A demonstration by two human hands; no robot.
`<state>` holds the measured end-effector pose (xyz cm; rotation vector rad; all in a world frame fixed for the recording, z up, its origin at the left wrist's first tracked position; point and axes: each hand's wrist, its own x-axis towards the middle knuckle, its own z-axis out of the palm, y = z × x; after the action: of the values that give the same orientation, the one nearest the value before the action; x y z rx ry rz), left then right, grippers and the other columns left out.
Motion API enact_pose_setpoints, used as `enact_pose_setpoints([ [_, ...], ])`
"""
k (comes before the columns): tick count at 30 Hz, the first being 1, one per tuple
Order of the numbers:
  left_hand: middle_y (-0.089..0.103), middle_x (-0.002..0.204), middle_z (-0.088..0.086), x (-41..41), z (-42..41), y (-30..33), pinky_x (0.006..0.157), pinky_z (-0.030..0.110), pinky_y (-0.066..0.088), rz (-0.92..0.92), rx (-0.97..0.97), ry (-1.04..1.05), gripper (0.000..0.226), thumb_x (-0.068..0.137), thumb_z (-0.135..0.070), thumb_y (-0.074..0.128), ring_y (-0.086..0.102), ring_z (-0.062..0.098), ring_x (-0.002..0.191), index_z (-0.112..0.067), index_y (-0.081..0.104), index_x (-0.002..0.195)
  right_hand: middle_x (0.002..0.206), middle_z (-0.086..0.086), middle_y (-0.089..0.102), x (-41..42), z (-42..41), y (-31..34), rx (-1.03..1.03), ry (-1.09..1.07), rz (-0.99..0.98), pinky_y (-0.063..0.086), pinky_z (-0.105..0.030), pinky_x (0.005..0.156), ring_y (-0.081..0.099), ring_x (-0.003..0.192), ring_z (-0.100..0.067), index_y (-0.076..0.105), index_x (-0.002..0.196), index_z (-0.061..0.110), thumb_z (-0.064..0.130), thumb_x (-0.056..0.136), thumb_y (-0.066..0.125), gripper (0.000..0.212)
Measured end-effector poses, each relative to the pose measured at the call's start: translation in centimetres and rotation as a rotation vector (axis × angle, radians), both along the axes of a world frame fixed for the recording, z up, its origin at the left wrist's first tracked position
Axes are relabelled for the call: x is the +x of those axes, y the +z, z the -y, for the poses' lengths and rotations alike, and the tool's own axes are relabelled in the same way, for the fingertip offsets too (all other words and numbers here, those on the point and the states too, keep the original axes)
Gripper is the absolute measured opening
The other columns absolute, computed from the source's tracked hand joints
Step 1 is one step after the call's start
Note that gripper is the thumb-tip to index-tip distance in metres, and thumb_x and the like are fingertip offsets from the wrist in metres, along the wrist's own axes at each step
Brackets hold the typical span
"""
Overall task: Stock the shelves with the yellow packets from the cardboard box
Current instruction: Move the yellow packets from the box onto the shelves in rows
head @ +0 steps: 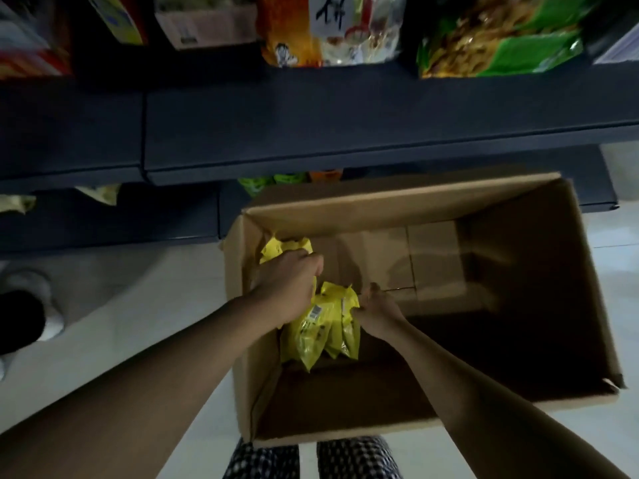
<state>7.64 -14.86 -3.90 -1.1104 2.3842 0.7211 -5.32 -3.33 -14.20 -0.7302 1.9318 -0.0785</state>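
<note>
An open cardboard box point(539, 402) stands on the floor in front of dark shelves point(311, 140). Both my arms reach into its left half. My left hand point(290, 281) grips the top of a bunch of yellow packets point(318, 340), whose upper ends point(280, 248) stick out above my fist. My right hand point(375, 311) pinches the right edge of the same bunch, which hangs above the box's floor. The rest of the box's inside is dark and shows bare cardboard.
On the shelf above stand an orange-and-white bag point(311, 32), green snack bags point(501, 39) and a small carton point(204, 25). Green and orange packs point(287, 179) show on the lower shelf behind the box. A shoe point(24, 316) is on the pale floor at the left.
</note>
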Motion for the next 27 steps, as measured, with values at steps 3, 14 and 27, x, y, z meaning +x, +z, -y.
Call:
enact_pose_setpoints([
  [3,0.057,0.117,-0.001,-1.1,-0.2,-2.2,0.081,0.035,0.049,0.015,-0.008,-0.009,0.022,0.090,-0.010,0.054,0.054,0.020,0.107,-0.019,0.055,0.110,0.116,-0.013,0.055,-0.2,1.2,-3.8,-0.022,-0.088,0.020,0.038,-0.025,0.073,0.055,0.108,-0.029,0.045,0.122,0.006,0.027,0.087,0.060,0.044],
  [14,0.059,0.114,0.013,-3.0,-2.1,-10.0,0.077,0.037,0.048,0.223,0.129,-0.041,0.031,0.083,0.003,0.050,0.059,0.032,0.104,-0.011,0.056,0.111,0.063,0.003,0.043,-1.8,0.8,-8.2,-0.011,-0.067,0.088,0.036,-0.023,0.058,0.051,0.069,-0.018,0.042,0.065,0.019,0.018,0.089,0.057,0.029],
  [27,0.058,0.123,0.011,-4.8,-3.7,-14.2,0.093,0.036,0.045,0.378,0.044,-0.525,0.040,0.087,0.009,0.043,0.051,0.028,0.120,-0.007,0.058,0.120,0.115,-0.016,0.057,-11.4,-0.6,-3.1,-0.201,0.010,-0.557,0.043,-0.033,0.074,0.058,0.102,-0.036,0.046,0.116,0.007,0.025,0.092,0.054,0.031],
])
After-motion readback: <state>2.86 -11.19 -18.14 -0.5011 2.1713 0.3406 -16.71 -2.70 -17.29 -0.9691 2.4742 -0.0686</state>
